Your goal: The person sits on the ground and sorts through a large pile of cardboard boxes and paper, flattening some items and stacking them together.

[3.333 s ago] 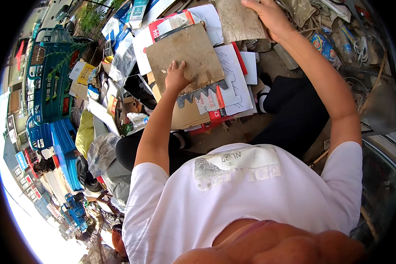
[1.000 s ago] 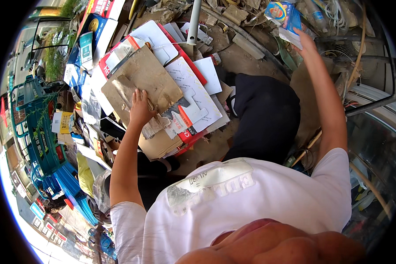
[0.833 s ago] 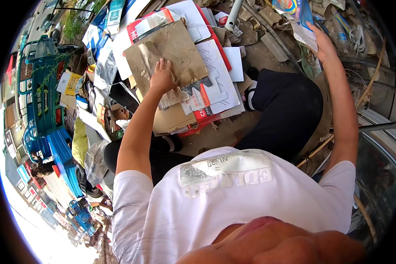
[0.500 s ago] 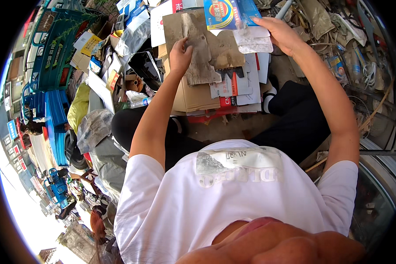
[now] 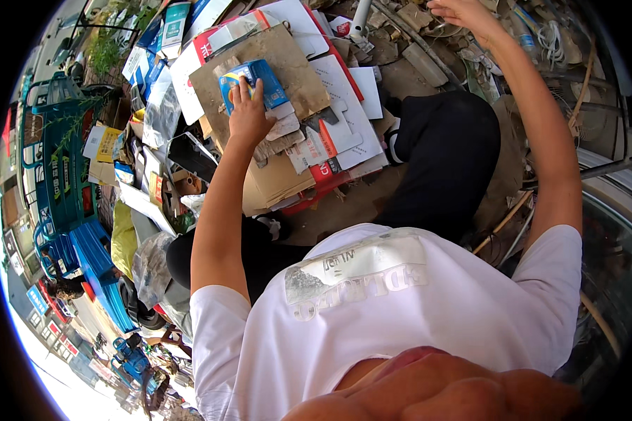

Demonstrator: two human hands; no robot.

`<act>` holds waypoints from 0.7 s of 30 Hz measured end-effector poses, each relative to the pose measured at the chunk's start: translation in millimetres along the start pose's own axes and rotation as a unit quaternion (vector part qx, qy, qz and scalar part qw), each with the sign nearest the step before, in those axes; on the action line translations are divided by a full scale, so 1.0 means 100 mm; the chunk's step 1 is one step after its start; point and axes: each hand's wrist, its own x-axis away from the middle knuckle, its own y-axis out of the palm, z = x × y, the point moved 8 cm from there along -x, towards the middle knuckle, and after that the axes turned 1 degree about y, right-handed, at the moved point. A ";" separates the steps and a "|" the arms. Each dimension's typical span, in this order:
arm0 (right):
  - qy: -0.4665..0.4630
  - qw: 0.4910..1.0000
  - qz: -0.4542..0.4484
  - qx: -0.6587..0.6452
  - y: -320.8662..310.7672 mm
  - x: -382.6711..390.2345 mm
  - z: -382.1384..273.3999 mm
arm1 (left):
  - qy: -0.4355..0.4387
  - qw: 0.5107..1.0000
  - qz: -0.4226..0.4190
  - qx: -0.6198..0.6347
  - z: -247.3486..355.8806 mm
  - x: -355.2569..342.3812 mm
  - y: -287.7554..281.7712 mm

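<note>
My left hand (image 5: 249, 116) lies with its fingers apart on a flattened blue carton (image 5: 265, 78). The carton rests on a dirty brown cardboard sheet (image 5: 298, 74), itself on top of a stack of cardboard and white, red-edged pieces (image 5: 344, 126) in front of me. A pale, crumpled flap (image 5: 282, 126) shows just under my left wrist. Out to the far right, my right hand (image 5: 463, 14) is raised near the frame's upper edge. Its fingers are stretched out, and I see nothing in them.
Mixed scrap paper, plastic and boxes (image 5: 151, 165) heap up on the left, before a teal cart (image 5: 56, 147) and blue bins (image 5: 98, 259). Pipes, sticks and a coil of white cord (image 5: 551, 45) lie at the right. My black-trousered knee (image 5: 449, 133) stands beside the stack.
The blue carton has come down leftward onto the brown sheet, under my left hand. My right hand has let go of it and moved away to the upper right. The view has shifted.
</note>
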 end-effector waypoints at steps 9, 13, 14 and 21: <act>0.318 0.864 0.360 -0.153 -2.76 0.66 3.24 | 0.008 0.994 -0.025 0.105 -0.13 -0.31 0.40; 0.350 0.840 0.382 -0.164 -2.77 0.61 4.06 | -0.057 0.983 -0.173 -0.006 -0.17 -0.47 0.50; 0.368 0.831 0.372 -0.187 -2.95 0.64 4.31 | -0.048 0.982 -0.185 -0.013 -0.10 -0.57 0.56; 0.244 0.818 0.457 -0.250 -3.42 0.24 5.18 | -0.011 0.983 -0.177 -0.035 -0.08 -0.66 0.61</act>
